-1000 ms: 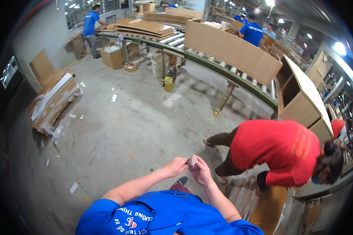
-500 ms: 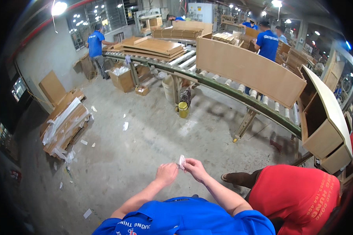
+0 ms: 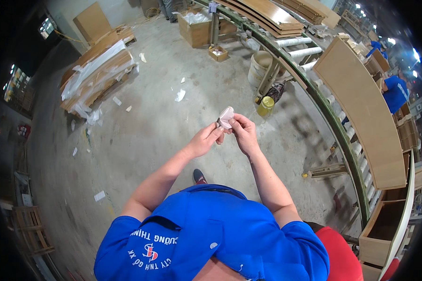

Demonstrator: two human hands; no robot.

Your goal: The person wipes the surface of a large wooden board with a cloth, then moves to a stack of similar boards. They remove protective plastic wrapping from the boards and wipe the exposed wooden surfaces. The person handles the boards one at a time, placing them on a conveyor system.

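Note:
In front of my chest, above the concrete floor, my two hands come close together around a small folded piece of pale pinkish sheet [image 3: 226,117]. My right hand [image 3: 245,136] pinches its right side between thumb and fingers. Closed at its lower left edge is my left hand [image 3: 202,141], with a small dark bit showing by the fingertips. Whether the sheet is paper or cloth cannot be made out. The undersides of the fingers are hidden.
A roller conveyor [image 3: 335,126] curves along the right, carrying a long wooden panel [image 3: 361,112] and a drawer cabinet [image 3: 384,225]. A person in red [image 3: 337,253] is close at my right. Wrapped boards [image 3: 98,75], a bucket [image 3: 258,70] and a yellow-green container [image 3: 266,107] stand on the floor.
My view has tilted down and swung left. The folded sheet now shows a broader, more opened face between my hands. The person in red shows less, mostly behind my right arm.

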